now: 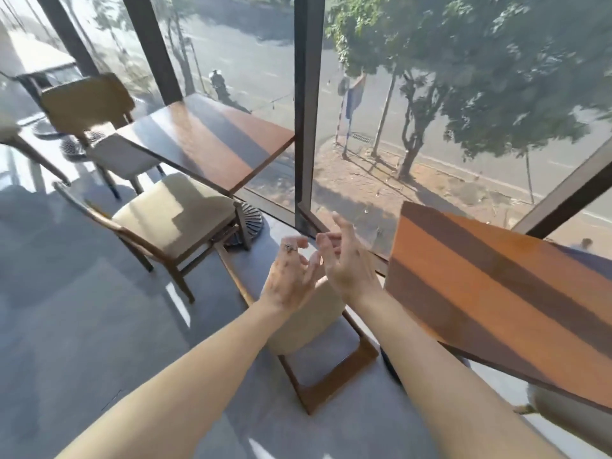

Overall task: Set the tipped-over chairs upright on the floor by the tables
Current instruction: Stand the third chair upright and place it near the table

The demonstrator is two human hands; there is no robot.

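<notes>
Both hands, left hand (pixel 291 276) and right hand (pixel 344 260), hover empty with fingers spread directly above the tipped-over chair (pixel 318 329), right hand slightly farther.

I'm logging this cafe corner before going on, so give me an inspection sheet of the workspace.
Surface: grey floor, sunlit in patches.
Job's things: tipped chair lies on the floor below the hands, beside the near table; cushioned chair stands upright by the far table; second chair upright behind it.
Clutter: nothing seen.
Grippers: left hand and right hand open, fingers spread, holding nothing, above the tipped chair.
Cables: nothing seen.
Surroundings: glass wall with dark frame, street and trees outside.
</notes>
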